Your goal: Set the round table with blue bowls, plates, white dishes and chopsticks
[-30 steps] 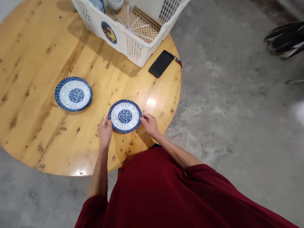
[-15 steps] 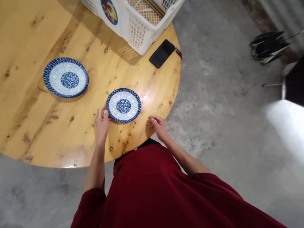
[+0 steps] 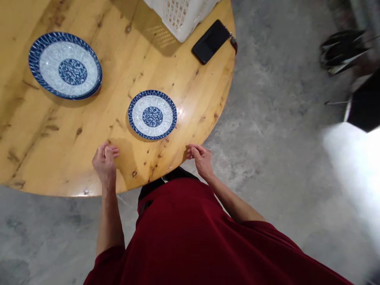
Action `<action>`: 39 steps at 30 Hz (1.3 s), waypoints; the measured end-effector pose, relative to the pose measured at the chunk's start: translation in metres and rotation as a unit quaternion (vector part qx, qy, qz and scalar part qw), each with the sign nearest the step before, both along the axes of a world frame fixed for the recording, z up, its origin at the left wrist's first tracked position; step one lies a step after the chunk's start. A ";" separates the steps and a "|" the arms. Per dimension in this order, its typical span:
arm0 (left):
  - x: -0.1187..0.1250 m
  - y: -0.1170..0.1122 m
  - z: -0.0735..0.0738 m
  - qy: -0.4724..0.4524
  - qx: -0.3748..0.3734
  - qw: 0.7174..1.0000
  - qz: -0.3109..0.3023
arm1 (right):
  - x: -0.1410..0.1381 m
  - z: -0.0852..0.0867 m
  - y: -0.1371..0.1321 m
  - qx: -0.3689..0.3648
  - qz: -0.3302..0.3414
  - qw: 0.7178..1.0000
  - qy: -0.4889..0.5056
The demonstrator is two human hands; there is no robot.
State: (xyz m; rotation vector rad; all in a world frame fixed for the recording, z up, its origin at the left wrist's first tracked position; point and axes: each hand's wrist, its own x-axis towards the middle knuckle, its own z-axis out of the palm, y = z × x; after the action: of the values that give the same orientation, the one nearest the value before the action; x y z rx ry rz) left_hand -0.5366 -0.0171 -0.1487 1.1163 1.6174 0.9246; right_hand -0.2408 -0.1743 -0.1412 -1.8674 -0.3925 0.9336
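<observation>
A small blue-and-white patterned plate point(image 3: 152, 115) lies flat on the round wooden table point(image 3: 118, 154), near its front edge. My left hand point(image 3: 104, 162) hovers over the table to the plate's lower left, fingers curled in, holding nothing. My right hand point(image 3: 200, 158) is at the table's rim, below and right of the plate, fingers loosely curled and empty. Neither hand touches the plate. A larger blue-and-white plate point(image 3: 65, 65), seemingly stacked on another, sits at the far left.
A white plastic basket point(image 3: 181, 12) stands at the table's far edge. A black phone point(image 3: 211, 41) with a strap lies beside it near the rim. Grey concrete floor lies to the right, with dark objects point(image 3: 341, 49) at the far right.
Both hands have let go of the small plate and drawn back toward me, the left moving left. The view has shifted, so the table's things sit higher in the frame.
</observation>
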 end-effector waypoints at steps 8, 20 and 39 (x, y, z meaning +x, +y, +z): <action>0.015 -0.049 0.012 0.052 -0.030 0.997 0.041 | 0.025 -0.012 -0.039 -0.012 -0.033 0.999 -0.002; 0.063 -0.100 0.046 0.011 -0.007 0.999 -0.042 | 0.052 -0.029 -0.129 -0.023 -0.102 0.993 0.062; 0.032 -0.246 0.055 0.037 -0.048 0.998 0.017 | 0.042 -0.047 -0.165 0.004 -0.007 0.985 0.173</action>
State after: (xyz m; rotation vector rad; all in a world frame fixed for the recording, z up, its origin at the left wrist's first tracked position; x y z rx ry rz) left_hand -0.5050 -0.2627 -0.0934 1.0711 1.7263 0.8268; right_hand -0.1986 -0.3396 -0.1880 -1.6566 -0.1717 1.2186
